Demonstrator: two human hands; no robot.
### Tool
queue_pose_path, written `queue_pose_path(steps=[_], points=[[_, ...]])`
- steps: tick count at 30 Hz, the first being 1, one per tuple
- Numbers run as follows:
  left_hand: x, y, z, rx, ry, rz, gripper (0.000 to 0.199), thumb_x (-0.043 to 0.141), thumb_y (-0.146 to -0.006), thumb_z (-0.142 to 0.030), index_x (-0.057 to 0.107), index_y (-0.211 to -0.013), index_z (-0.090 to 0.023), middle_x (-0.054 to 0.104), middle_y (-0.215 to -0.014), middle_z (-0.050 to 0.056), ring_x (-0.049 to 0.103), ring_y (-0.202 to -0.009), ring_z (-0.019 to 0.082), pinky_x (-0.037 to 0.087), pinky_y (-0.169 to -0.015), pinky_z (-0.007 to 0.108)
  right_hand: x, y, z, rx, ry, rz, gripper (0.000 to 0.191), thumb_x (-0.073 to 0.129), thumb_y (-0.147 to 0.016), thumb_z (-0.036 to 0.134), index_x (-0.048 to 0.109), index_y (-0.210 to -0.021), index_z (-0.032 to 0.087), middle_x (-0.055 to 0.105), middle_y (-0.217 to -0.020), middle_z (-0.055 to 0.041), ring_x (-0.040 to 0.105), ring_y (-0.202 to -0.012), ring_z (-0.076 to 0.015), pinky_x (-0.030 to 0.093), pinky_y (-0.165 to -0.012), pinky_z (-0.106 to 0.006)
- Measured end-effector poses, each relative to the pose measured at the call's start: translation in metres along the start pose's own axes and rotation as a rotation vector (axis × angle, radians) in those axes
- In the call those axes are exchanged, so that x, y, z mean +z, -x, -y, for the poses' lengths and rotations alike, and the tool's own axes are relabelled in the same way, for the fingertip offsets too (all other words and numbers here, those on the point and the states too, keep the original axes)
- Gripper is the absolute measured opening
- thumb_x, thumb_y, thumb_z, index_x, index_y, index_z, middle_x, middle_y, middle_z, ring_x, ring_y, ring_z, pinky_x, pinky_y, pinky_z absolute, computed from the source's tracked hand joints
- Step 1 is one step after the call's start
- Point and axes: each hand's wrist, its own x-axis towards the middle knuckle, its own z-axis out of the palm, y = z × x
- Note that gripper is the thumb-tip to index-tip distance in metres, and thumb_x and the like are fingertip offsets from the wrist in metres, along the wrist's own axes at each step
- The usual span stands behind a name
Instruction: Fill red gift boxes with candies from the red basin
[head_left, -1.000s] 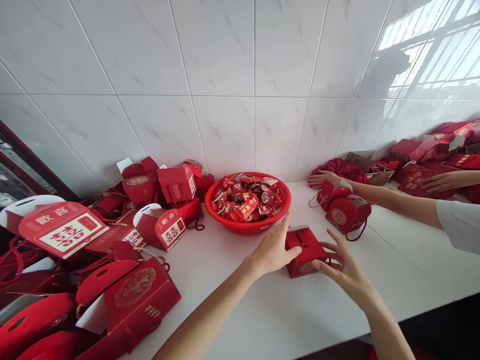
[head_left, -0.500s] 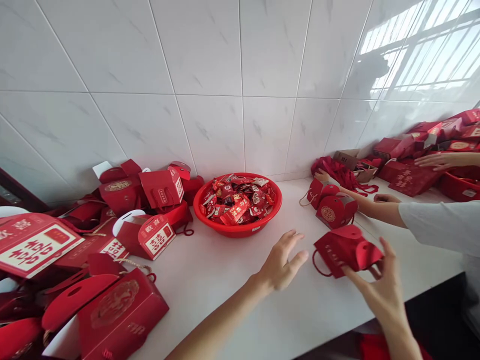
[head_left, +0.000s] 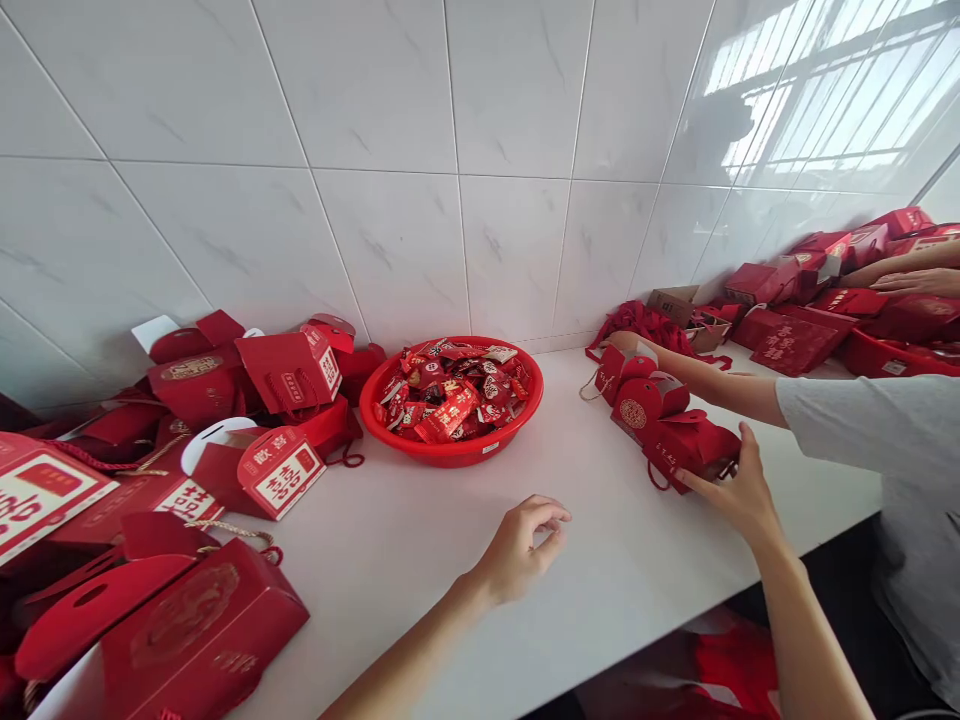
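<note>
My right hand (head_left: 739, 490) has its thumb and fingers around the near end of a red gift box (head_left: 688, 445), which stands on the white table (head_left: 600, 560). That box is lined up against two more red boxes, the nearer one (head_left: 646, 402) with a gold round emblem. Over the table my left hand (head_left: 525, 545) hangs with nothing in it, its fingers loosely curved and the thumb apart. Behind it sits a red basin (head_left: 454, 455) full of red-wrapped sweets (head_left: 450, 400).
Many red boxes (head_left: 289, 470) are heaped at the left. Another person's arm (head_left: 705, 380) reaches behind the row toward red ribbons (head_left: 645, 320). Further right are an open carton (head_left: 709, 330), more red boxes (head_left: 802, 340) and another hand (head_left: 919, 283). A tiled wall stands behind.
My right hand has moved the red box back against the other two and set it on the table. My left hand has drawn back slightly, its fingers more curled. The view has shifted right.
</note>
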Motion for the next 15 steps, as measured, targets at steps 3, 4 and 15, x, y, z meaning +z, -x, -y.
queue_pose_path(steps=[3, 4, 15], points=[[-0.003, -0.001, -0.002, -0.002, -0.017, -0.016, 0.023, 0.06, -0.087, -0.023, 0.073, -0.105, -0.019, 0.07, -0.118, 0.009, 0.069, -0.097, 0.02, 0.057, -0.093, 0.037, 0.005, 0.002, -0.003, 0.0, -0.031, -0.011, 0.149, 0.085, -0.046, 0.067, 0.007, -0.159, 0.011, 0.026, -0.159, -0.0283, 0.04, -0.139, -0.0445, 0.041, -0.11, -0.058], [-0.003, -0.002, -0.002, 0.001, -0.02, -0.016, 0.023, 0.06, -0.087, -0.023, 0.073, -0.105, -0.019, 0.071, -0.117, 0.009, 0.069, -0.096, 0.02, 0.057, -0.093, 0.037, 0.004, 0.003, -0.004, 0.017, -0.06, 0.0, 0.149, 0.085, -0.047, 0.067, 0.005, -0.16, 0.012, 0.028, -0.158, -0.0281, 0.044, -0.136, -0.044, 0.044, -0.108, -0.057], [0.0, 0.001, -0.009, 0.002, 0.024, 0.035, 0.02, 0.061, -0.087, -0.024, 0.075, -0.101, -0.019, 0.072, -0.11, 0.008, 0.068, -0.097, 0.019, 0.055, -0.094, 0.035, 0.005, 0.015, -0.014, 0.004, -0.119, -0.066, 0.134, 0.084, -0.056, 0.061, 0.012, -0.16, 0.017, 0.034, -0.155, -0.0244, 0.048, -0.133, -0.0411, 0.051, -0.102, -0.055]])
